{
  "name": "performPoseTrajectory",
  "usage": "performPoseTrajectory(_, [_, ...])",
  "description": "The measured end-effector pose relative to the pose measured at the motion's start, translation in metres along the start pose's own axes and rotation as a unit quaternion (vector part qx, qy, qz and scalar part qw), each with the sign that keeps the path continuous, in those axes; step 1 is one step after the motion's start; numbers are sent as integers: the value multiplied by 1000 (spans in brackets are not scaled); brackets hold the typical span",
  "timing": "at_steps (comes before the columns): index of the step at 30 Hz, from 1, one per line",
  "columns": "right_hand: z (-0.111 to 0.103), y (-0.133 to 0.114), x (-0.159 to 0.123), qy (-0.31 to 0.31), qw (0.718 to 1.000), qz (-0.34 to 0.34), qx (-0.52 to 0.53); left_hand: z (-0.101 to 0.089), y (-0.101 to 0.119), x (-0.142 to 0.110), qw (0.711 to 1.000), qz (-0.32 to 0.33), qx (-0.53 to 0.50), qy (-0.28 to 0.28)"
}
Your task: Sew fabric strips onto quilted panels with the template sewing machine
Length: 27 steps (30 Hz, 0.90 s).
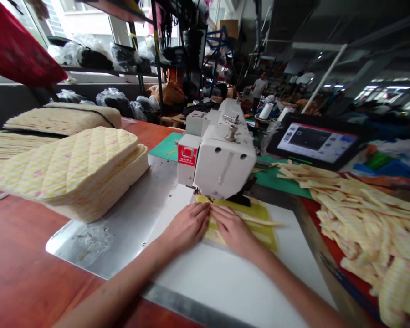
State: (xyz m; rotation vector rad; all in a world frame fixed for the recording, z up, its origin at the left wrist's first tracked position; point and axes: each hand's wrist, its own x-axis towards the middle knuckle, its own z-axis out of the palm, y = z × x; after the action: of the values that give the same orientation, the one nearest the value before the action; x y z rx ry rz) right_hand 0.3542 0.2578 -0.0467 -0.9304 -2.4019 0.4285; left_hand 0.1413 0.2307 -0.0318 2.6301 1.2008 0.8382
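My left hand (pixel 190 224) lies palm down at the front of the sewing machine (pixel 222 159), fingers stretched toward its needle area. Beside it, my right hand (pixel 233 227) is also laid flat, and the fingertips of both hands meet. Under and around them is a yellow, see-through sheet (pixel 270 230) on the white work plate (pixel 232 284). Pale quilted cloth shows beneath my fingers, partly hidden. A narrow cloth strip (pixel 264 222) sticks out to the right of my right hand. Slight blur hides the needle and fine finger detail.
To the left, a thick stack of yellow patterned quilted pieces (pixel 64 164) overlaps the metal plate (pixel 123 218). Cloth offcuts (pixel 369 218) are heaped on the right, near a dark slender tool (pixel 345 284). A control screen (pixel 314 141) stands behind them. Shelves with bagged goods line the window.
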Motion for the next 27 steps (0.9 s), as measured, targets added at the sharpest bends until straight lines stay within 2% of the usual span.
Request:
performPoseTrajectory(4, [0,0,-4,28,1000,9,0,9,-6,2,998,17,60,-3])
performPoseTrajectory(9, [3,-11,-10,88,991,34,-96,11,6,0,996,-13,85,-6])
performPoseTrajectory(14, [-1,-12,-14,78,991,34,-103,10,10,1,997,-35,71,-8])
performPoseTrajectory(27, [-16,9,-15,56,995,54,-67,15,15,11,995,-59,82,7])
